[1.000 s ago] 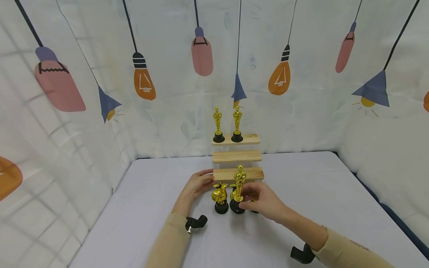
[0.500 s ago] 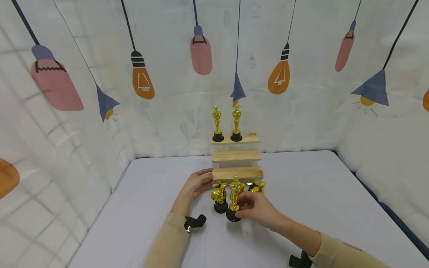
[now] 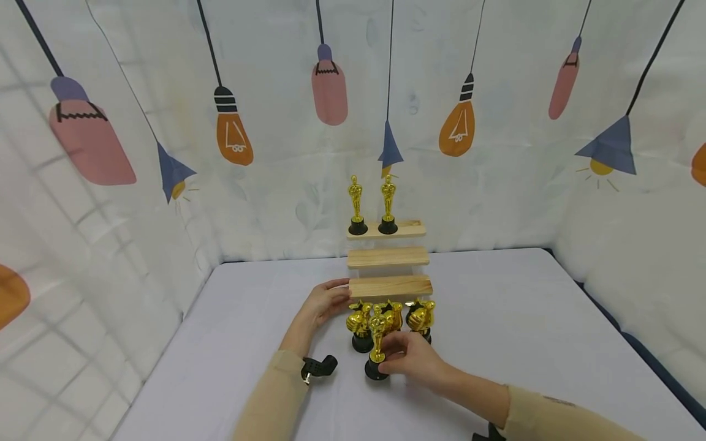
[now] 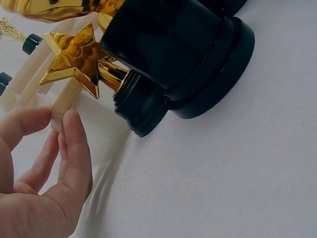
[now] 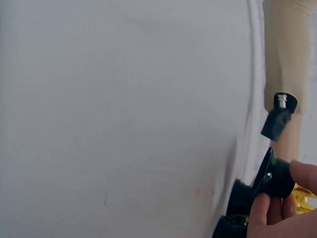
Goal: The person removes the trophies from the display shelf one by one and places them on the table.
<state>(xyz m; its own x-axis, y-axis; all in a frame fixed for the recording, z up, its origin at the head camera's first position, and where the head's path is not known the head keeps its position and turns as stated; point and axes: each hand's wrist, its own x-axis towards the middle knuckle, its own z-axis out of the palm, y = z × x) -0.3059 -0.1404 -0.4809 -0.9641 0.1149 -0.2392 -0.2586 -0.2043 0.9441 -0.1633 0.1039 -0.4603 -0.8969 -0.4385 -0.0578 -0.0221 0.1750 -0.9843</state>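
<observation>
The right hand (image 3: 413,358) grips a gold statuette (image 3: 377,331) near its black base (image 3: 374,370), in front of three trophies (image 3: 358,321), partly hiding the middle one; tabletop (image 3: 220,343) contact is unclear. The left hand (image 3: 326,301) pinches the lowest plank's (image 3: 391,286) end, fingertips partly hidden.

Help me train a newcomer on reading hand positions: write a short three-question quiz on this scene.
1. By which part does the right hand hold the gold trophy?
2. True or false: the left hand holds an end of the lowest board.
3. How many figure trophies stand on the top board? A) one B) two C) three

Key:
1. Its black base.
2. True.
3. B.
</observation>
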